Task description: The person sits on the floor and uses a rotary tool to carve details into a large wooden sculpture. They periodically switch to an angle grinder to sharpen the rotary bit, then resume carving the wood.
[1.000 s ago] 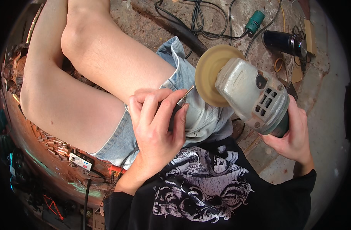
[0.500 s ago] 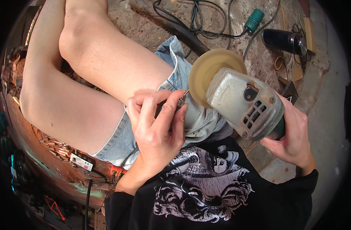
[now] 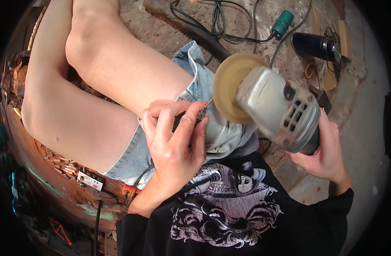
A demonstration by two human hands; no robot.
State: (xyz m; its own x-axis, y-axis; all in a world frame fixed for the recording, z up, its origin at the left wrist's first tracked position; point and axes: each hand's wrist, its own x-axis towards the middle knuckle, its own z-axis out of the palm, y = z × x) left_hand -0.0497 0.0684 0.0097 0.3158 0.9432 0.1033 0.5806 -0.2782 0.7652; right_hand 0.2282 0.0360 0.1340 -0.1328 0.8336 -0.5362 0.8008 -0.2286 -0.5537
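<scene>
My right hand (image 3: 321, 149) is wrapped round the dark green body of an angle grinder (image 3: 276, 106), which has a grey metal head with vent slots. A round tan disc (image 3: 226, 83) on the grinder points up and to the left; its smooth, blurred face suggests spinning. My left hand (image 3: 174, 136) rests over my lap, closed on a dark tool with a thin metal tip (image 3: 208, 103). Most of that tool is hidden by my fingers. The tip stands at the disc's left edge; whether they touch, I cannot tell.
Denim shorts (image 3: 195, 85) lie bunched close under the disc. Beyond are a dark wooden bar (image 3: 187, 27), looped black cable (image 3: 219, 25), a green connector (image 3: 283, 23) and a dark blue flask (image 3: 313, 45). A small white control box (image 3: 90, 181) sits at the lower left.
The grinder has shifted slightly right and tilted in my right hand, its disc drawing back a little from the left hand. My left hand and the tool in it stay in place.
</scene>
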